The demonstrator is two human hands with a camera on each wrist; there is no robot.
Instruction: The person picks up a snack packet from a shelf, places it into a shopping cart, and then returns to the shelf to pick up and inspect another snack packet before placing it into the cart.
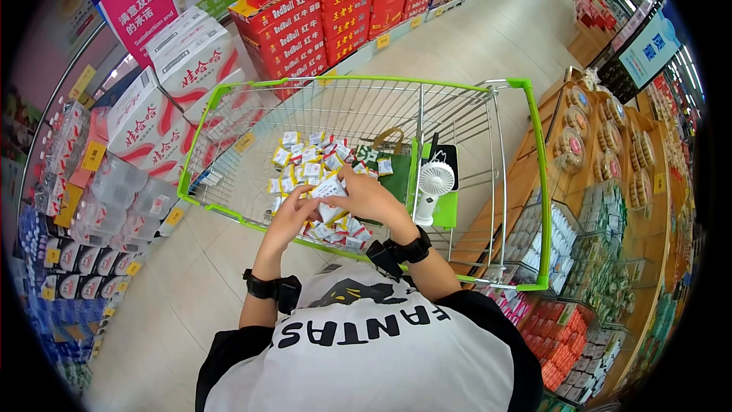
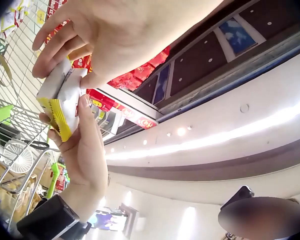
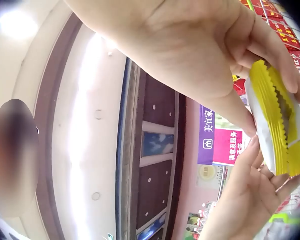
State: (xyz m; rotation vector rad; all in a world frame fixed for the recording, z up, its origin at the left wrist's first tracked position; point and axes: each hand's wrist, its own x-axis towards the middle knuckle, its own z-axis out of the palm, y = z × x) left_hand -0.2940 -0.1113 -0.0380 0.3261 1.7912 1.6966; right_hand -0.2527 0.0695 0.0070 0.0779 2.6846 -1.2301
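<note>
Over the cart, both hands hold small white packets point(image 1: 329, 189) with yellow crimped ends. My left hand point(image 1: 288, 220) grips them from the left, fingers curled along the side. From the other side my right hand point(image 1: 370, 197) pinches them between thumb and fingers. Two serrated yellow ends show side by side on the packets point(image 3: 277, 120) in the right wrist view. The white faces of the packets point(image 2: 67, 95) appear between the two thumbs in the left wrist view. Below lies a loose pile of similar packets point(image 1: 305, 159) in the cart.
The shopping cart point(image 1: 526, 130) has a green rim and wire sides. It also holds a dark green bag point(image 1: 395, 187) and a white handheld fan point(image 1: 436, 180). Red drink cartons point(image 1: 293, 30) and white boxes point(image 1: 156, 126) stand beyond and left; wooden shelves point(image 1: 560, 175) line the right.
</note>
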